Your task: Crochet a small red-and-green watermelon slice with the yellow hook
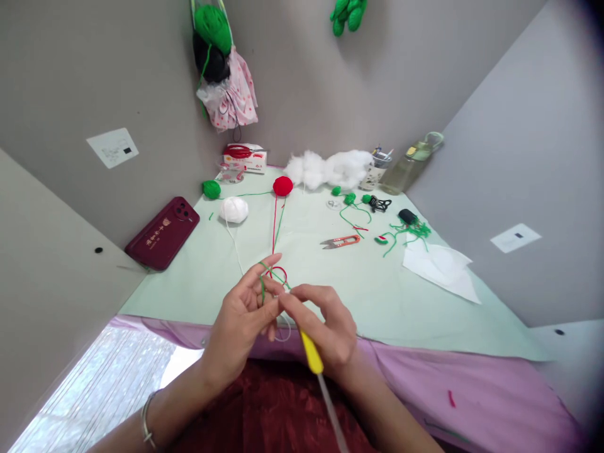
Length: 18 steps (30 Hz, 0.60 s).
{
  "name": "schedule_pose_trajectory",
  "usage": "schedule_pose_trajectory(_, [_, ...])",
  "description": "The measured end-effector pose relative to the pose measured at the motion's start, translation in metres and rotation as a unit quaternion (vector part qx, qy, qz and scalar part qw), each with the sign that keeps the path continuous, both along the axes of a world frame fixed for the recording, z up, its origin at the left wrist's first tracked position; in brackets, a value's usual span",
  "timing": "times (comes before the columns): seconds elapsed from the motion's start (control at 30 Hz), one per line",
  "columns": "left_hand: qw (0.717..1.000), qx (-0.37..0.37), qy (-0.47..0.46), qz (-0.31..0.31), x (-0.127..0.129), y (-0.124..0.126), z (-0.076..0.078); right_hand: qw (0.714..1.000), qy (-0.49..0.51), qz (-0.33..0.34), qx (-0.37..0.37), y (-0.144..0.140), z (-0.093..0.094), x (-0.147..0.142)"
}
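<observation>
Both hands meet over the table's front edge. My right hand [325,321] is closed around a crochet hook with a yellow handle [311,352]; the hook's tip is hidden at the fingertips. My left hand [250,308] pinches a small piece of crochet work, mostly covered by the fingers, with green yarn [262,289] looped over its raised index finger. A red yarn loop [279,270] stands behind the fingers, and a white strand [285,333] hangs below. Strands run back to a red yarn ball [282,186], a white yarn ball [234,210] and a green yarn ball [211,189].
Orange thread snips [342,241] lie mid-table. Rightward are small green crochet pieces [350,199] and white paper [441,270]. White stuffing [328,170], a cup [376,170] and a bottle [410,165] stand at the back. A maroon phone [163,234] leans at left.
</observation>
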<state>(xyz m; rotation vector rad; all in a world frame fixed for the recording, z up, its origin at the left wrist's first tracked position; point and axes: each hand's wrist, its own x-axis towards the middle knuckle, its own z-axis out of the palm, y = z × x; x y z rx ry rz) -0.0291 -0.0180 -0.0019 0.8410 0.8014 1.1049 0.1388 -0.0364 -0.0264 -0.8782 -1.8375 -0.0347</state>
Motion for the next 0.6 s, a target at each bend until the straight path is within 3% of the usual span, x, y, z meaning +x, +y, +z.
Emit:
schedule_pose_trajectory(0.07, [0.997, -0.054, -0.047, -0.039, -0.001, 0.004, 0.002, 1.000, 0.028, -0.001, -0.009, 0.002, -0.002, -0.001])
schedule_pose_trajectory(0.13, [0.990, -0.093, -0.081, -0.061, -0.004, 0.007, 0.005, 0.987, 0.139, 0.032, -0.068, 0.006, 0.000, -0.001])
schedule_pose_trajectory(0.2, [0.990, -0.094, -0.090, -0.052, -0.005, 0.008, 0.008, 0.949, 0.269, 0.087, -0.142, 0.010, 0.006, -0.001])
schedule_pose_trajectory(0.27, [0.993, -0.071, -0.081, -0.040, -0.004, 0.007, 0.009, 0.921, 0.316, 0.135, -0.182, 0.013, 0.010, -0.002])
schedule_pose_trajectory(0.33, [0.996, -0.048, -0.066, -0.030, -0.001, 0.005, 0.008, 0.929, 0.290, 0.139, -0.181, 0.014, 0.012, -0.004])
schedule_pose_trajectory(0.47, [0.998, -0.029, -0.061, -0.001, 0.004, 0.003, 0.004, 0.975, 0.183, 0.069, -0.101, 0.010, 0.003, -0.009])
schedule_pose_trajectory(0.53, [0.996, -0.048, -0.078, -0.019, 0.004, 0.005, 0.001, 0.990, 0.121, 0.052, -0.046, 0.009, -0.001, -0.008])
schedule_pose_trajectory(0.6, [0.990, -0.084, -0.100, -0.048, 0.003, 0.009, 0.000, 0.991, 0.118, 0.046, -0.038, 0.009, -0.001, -0.005])
